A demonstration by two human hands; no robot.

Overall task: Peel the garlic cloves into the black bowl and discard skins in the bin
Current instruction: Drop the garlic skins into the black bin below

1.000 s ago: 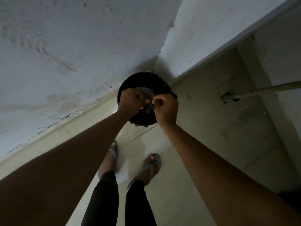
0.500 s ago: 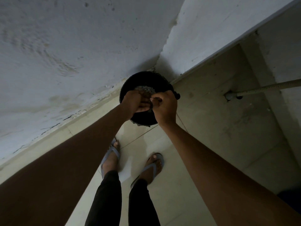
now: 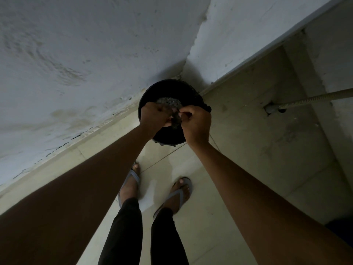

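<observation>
Both hands meet over the black bin (image 3: 168, 88), a round dark container standing on the tiled floor (image 3: 219, 217) in the corner where two whitish walls (image 3: 76, 54) meet; the left hand (image 3: 155, 116) has its fingers curled inward over the bin's mouth, and the right hand (image 3: 196, 124) is curled too, thumb and fingertips pinched together toward the left; between them hangs a small greyish, papery clump, most likely the garlic skins (image 3: 175, 119), though the dim light leaves it uncertain which hand actually has hold of it; a paler grey heap of similar scraps (image 3: 169, 101) lies inside the bin just beyond the knuckles; neither the garlic cloves nor the black bowl shows anywhere here. Judged from this, the step in hand is the discarding of skins, so the peeling looks largely done or paused; such skins should be nearly weightless, dry, brittle and prone to cling to damp fingers or drift off sideways, so rubbing the fingertips together low over the bin's mouth would serve better than dropping from height; a peeled clove, by contrast, would be firm and a little slippery, best taken by its flanks. The person's feet in sandals (image 3: 181, 194) stand just short of the bin; a corrugated hose (image 3: 305, 99) runs from the wall on the right.
</observation>
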